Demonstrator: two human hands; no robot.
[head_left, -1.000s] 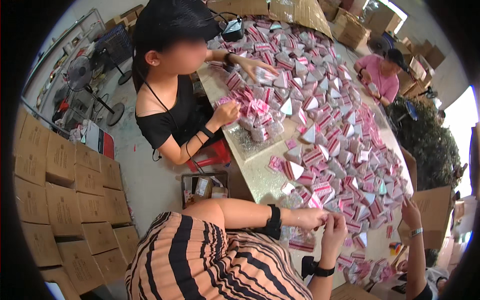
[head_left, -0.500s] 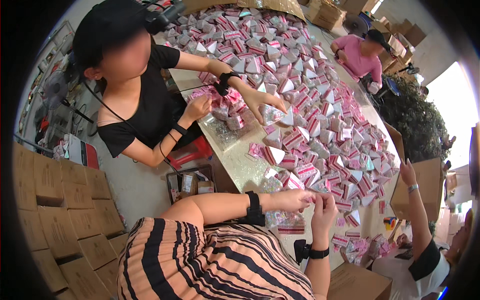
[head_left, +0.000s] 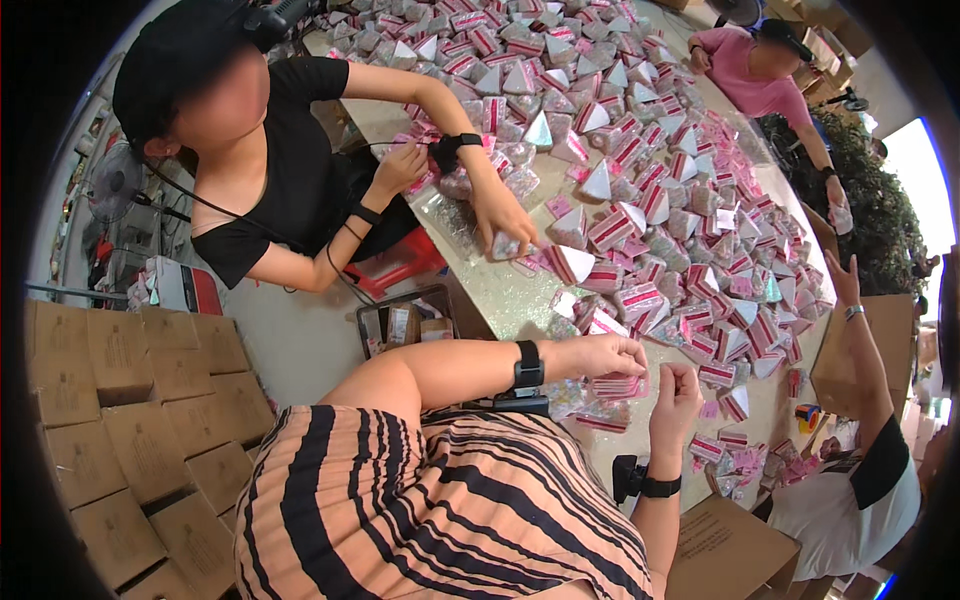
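Observation:
My left hand [head_left: 608,356] reaches over the near edge of the table, its fingers curled over a small stack of pink-and-white striped cards [head_left: 622,386]. Beneath it lie shiny clear bags [head_left: 575,402] with pink strips. Just to the right, my right hand [head_left: 677,398] is raised, fingers bent into a pinch. Whatever sits between those fingertips, if anything, is too small to make out. A gap separates the two hands. Beyond them spreads a big heap of wedge-shaped clear packets [head_left: 640,230] with pink-striped labels.
A co-worker in black [head_left: 290,170] at left handles a packet. Another in pink [head_left: 760,80] sits far right; a third's arm [head_left: 870,350] reaches in at right. Cartons [head_left: 130,440] are stacked at left, an open box [head_left: 735,550] near right. A tape roll [head_left: 806,415] lies by the heap.
My hands, which were together at the fingertips, have come apart. The view has shifted. The co-worker in black has lowered a packet to the table; the one in pink has stretched an arm outward.

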